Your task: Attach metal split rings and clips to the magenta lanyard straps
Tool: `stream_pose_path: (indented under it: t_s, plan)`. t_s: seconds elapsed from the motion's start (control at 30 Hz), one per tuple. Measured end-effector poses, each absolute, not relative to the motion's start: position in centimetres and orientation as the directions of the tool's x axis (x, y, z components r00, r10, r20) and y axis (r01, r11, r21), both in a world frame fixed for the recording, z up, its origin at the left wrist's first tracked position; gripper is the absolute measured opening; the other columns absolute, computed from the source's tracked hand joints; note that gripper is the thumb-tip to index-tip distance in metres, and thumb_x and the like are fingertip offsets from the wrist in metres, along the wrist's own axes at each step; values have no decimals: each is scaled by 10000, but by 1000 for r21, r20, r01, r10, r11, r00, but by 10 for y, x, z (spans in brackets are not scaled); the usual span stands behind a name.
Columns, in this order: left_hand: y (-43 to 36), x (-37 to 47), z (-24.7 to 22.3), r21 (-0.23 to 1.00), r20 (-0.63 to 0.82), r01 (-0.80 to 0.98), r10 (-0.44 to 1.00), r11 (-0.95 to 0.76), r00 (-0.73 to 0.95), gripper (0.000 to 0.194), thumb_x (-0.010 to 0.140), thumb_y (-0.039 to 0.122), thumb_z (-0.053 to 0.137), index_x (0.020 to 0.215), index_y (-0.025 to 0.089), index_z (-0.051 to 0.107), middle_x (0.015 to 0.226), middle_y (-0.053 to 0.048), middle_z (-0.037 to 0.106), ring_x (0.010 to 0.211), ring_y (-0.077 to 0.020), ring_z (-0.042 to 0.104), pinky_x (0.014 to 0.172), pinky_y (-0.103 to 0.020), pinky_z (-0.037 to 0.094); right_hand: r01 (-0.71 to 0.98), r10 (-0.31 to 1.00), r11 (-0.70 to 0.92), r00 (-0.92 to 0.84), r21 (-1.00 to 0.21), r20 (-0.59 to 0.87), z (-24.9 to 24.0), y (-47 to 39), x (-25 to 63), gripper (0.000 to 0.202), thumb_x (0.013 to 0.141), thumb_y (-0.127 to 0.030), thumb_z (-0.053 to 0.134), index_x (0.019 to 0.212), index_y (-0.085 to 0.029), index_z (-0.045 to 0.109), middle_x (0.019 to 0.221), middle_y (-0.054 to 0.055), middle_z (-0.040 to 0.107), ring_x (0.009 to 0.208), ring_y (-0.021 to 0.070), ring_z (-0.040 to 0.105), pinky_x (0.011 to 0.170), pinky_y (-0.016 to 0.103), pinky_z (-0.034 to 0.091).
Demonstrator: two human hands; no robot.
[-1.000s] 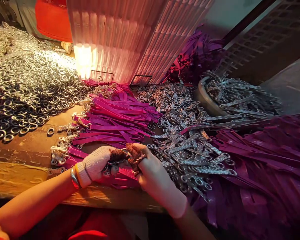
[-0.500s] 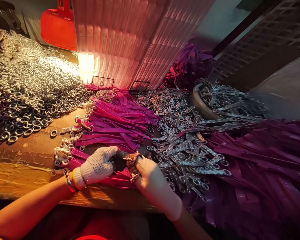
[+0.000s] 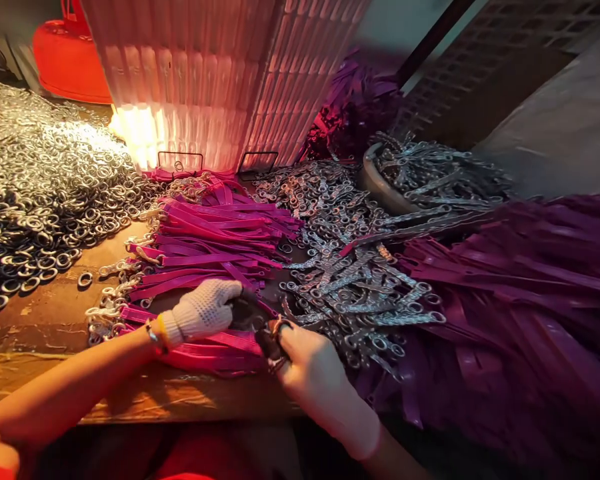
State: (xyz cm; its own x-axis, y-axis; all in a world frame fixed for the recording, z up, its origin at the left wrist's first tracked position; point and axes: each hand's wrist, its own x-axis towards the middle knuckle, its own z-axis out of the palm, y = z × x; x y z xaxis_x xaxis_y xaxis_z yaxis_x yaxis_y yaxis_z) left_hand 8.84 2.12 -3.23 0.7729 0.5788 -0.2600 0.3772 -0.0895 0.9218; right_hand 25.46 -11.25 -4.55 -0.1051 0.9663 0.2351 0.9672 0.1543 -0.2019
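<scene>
Near the front of the table, my left hand (image 3: 207,310) wears a white dotted glove with dark fingertips, its fingers closed. To its right, my right hand (image 3: 303,357) is in a white glove with dark wraps on the fingers, also closed. The two hands nearly meet. A short purple strip (image 3: 267,307) shows between them, but shadow hides what the fingers grip. Beneath and behind my left hand lie bright purple straps (image 3: 220,230), with metal chain pieces and rings (image 3: 111,313) at their left ends.
Loose metal rings (image 3: 40,200) are heaped at left. Right of the straps spread metal chain pieces (image 3: 350,293), more filling a round bowl (image 3: 383,183). Dark purple straps (image 3: 520,320) pile up at far right. Ribbed panels (image 3: 190,87) and a red lamp (image 3: 70,63) stand behind.
The view has swung right, so the scene sits further left. My hands have drawn slightly apart, and a purple strip now shows between them.
</scene>
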Motion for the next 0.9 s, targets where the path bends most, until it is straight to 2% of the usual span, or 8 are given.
stream_pose_path:
  t_s: [0.1,0.17,0.27,0.4,0.53,0.6,0.73,0.9]
  plan:
    - [50,118,-36,615,-125,564,638,-551,760,247,825,169,581,1045,185,692,1022,-141,664,902,-286,657,792,-368,476,943,970,32,51,-333,236,-55,-108,266,229,777,-51,451,782,-196,628,709,48,676,657,179,611,610,262,397]
    - [59,136,-41,509,-173,632,650,-584,740,214,875,212,555,1041,168,681,1032,-171,656,937,-324,665,808,-401,476,920,971,-2,95,-391,219,-62,-106,269,245,796,-64,457,843,-192,661,771,62,706,714,197,642,651,267,441]
    - [61,144,-42,491,-209,677,681,-548,702,220,902,277,549,1052,151,650,903,-147,655,895,-304,673,786,-374,484,891,976,-48,138,-452,167,-67,-105,273,261,787,-62,451,830,-188,676,751,69,701,740,219,663,692,290,489]
    - [53,112,-29,693,-74,497,634,-522,769,146,819,183,605,959,170,643,945,-91,669,868,-211,643,773,-280,479,818,974,10,123,-575,192,-57,-105,269,389,756,-35,420,996,-183,688,861,80,727,860,231,687,799,324,532]
    - [33,66,-11,946,-202,320,690,-45,695,133,894,308,563,920,179,581,662,16,565,497,-91,464,473,-195,350,740,947,221,-6,-635,322,-41,-100,250,511,767,-29,432,1211,-201,620,1113,86,713,1022,218,660,900,331,520]
    - [19,51,-6,953,-282,276,693,124,663,214,911,389,572,913,174,569,586,43,499,440,-69,384,424,-183,274,765,942,250,-50,-594,332,-35,-96,237,451,763,-25,446,1133,-193,641,1058,85,715,963,217,660,854,317,519]
    - [-6,40,-4,947,-308,272,715,168,628,347,908,486,592,917,141,632,554,31,506,438,-61,392,419,-175,276,904,961,213,-125,-372,246,-26,-90,214,278,703,-37,512,894,-176,659,861,76,691,751,210,627,676,294,467]
    - [-18,38,-8,933,-359,230,723,275,590,398,883,523,623,975,137,653,531,32,507,428,-61,385,403,-166,272,985,977,170,-164,-31,133,-13,-92,199,255,748,-38,540,912,-173,681,908,109,696,662,187,587,558,301,356]
